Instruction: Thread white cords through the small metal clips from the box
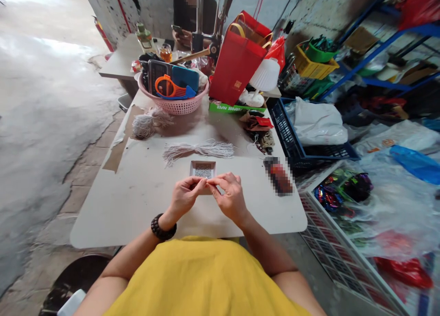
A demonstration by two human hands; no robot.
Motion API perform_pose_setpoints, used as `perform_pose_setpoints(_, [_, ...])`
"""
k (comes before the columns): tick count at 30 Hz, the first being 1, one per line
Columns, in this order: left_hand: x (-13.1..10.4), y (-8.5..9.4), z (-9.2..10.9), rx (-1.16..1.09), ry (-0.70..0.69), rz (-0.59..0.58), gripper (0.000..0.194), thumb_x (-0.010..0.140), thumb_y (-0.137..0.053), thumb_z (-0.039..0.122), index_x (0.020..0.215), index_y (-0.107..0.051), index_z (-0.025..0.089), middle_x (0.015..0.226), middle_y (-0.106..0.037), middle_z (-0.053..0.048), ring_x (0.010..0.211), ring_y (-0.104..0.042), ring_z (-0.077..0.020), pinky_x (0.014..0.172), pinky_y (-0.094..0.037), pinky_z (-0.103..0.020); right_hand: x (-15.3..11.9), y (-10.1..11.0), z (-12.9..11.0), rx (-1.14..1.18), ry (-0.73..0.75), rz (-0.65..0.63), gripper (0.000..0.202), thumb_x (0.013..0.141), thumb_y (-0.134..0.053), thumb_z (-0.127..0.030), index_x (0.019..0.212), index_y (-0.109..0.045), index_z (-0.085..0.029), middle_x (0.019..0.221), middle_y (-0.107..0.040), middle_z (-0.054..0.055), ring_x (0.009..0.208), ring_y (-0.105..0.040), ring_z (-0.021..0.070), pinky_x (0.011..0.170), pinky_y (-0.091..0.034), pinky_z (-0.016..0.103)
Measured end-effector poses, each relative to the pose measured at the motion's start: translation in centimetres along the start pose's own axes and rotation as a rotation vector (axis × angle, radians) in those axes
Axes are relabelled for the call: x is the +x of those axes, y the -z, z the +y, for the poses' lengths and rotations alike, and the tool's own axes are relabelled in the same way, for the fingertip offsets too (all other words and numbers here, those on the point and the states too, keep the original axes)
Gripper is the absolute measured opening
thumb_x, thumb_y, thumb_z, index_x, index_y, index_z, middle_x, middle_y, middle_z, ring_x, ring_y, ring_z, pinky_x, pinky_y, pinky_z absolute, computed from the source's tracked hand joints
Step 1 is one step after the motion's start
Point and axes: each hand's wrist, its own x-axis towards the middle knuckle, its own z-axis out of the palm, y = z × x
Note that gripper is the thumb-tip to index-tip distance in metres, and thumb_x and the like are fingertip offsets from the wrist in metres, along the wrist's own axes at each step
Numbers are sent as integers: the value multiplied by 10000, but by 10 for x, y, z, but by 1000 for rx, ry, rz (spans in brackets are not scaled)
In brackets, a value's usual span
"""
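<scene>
Both hands meet over the near edge of a small open box point(203, 169) that holds many tiny grey pieces. My left hand point(186, 195), with a dark beaded bracelet at the wrist, has thumb and forefinger pinched together. Fingertip to fingertip with it, my right hand point(229, 196) is also pinched. Whatever lies between the fingertips is too small to make out. Just beyond the box, a bundle of pale strings point(199, 150) lies across the white table point(151, 187). Another bundle of strings point(147, 123) is at the table's far left.
A pink basket point(177, 106) full of items, a red bag point(237, 59) and a white lamp point(265, 75) stand at the back. A blurred object point(279, 176) lies at the right. Beside the table are a blue crate point(285, 128) and a white crate point(330, 247). A person point(192, 13) sits beyond.
</scene>
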Motion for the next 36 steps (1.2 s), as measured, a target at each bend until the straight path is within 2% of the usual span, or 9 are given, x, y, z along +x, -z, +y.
perform_pose_setpoints(10, [-3, -4, -2, 55, -78, 71, 285, 687, -762, 422, 737, -770, 141, 698, -763, -74, 573, -666, -164, 566, -567, -261, -2, -3, -12, 16, -101, 92, 110, 919, -598, -269, 860, -680, -225, 817, -710, 15, 759, -613, 163, 771, -378, 332])
perform_pose_setpoints(13, [-5, -3, -2, 163, -135, 99, 268, 719, -735, 404, 728, -763, 138, 581, -710, -37, 483, -592, -126, 486, -500, -225, -2, -4, -13, 18, -86, 132, 94, 911, -609, -252, 857, -678, -217, 807, -704, 14, 755, -613, 158, 770, -379, 326])
perform_pose_setpoints(16, [-6, 0, -2, 344, -314, 130, 224, 773, -694, 361, 727, -757, 151, 517, -645, -8, 440, -511, -96, 454, -433, -209, -1, -5, -13, 24, -92, 125, 87, 901, -615, -245, 848, -678, -217, 795, -700, 12, 750, -613, 158, 772, -379, 325])
perform_pose_setpoints(19, [-4, 3, 1, 503, -545, 122, 162, 798, -672, 303, 708, -739, 186, 574, -669, -23, 499, -541, -114, 541, -474, -234, -1, -6, -11, 14, -133, 70, 72, 879, -625, -230, 827, -675, -225, 780, -696, 6, 750, -611, 163, 774, -374, 327])
perform_pose_setpoints(22, [-1, 5, 1, 556, -633, 53, 171, 812, -648, 294, 682, -716, 207, 592, -688, -36, 531, -564, -131, 595, -495, -256, 0, -8, -7, -9, -145, 37, 64, 837, -634, -185, 790, -659, -220, 740, -677, -6, 727, -599, 160, 765, -365, 323])
perform_pose_setpoints(25, [0, 2, 0, 487, -540, 54, 191, 790, -668, 331, 655, -709, 201, 577, -676, -31, 522, -553, -125, 576, -480, -252, 3, -9, -4, -21, -147, 25, 63, 790, -625, -157, 761, -635, -212, 700, -643, -10, 703, -584, 159, 771, -372, 324])
perform_pose_setpoints(28, [0, -3, 0, 244, -213, 82, 285, 736, -714, 446, 654, -701, 173, 534, -638, -13, 476, -519, -110, 498, -446, -237, 9, -8, -4, 59, -159, 24, 45, 766, -610, -172, 744, -613, -211, 693, -625, -8, 668, -563, 154, 778, -403, 334])
perform_pose_setpoints(31, [1, -7, 2, -89, 98, -9, 427, 670, -745, 560, 636, -674, 141, 520, -623, -10, 435, -479, -84, 439, -400, -215, 13, -6, -4, 263, -211, 45, 43, 765, -590, -206, 724, -596, -218, 697, -615, -8, 642, -544, 146, 727, -444, 320])
perform_pose_setpoints(36, [1, -4, 9, -222, 190, -113, 427, 640, -799, 527, 761, -729, 124, 685, -728, -71, 560, -609, -125, 527, -491, -234, 12, -11, 0, 534, -356, 109, 33, 728, -601, -226, 697, -595, -215, 684, -575, -14, 640, -517, 133, 642, -451, 280])
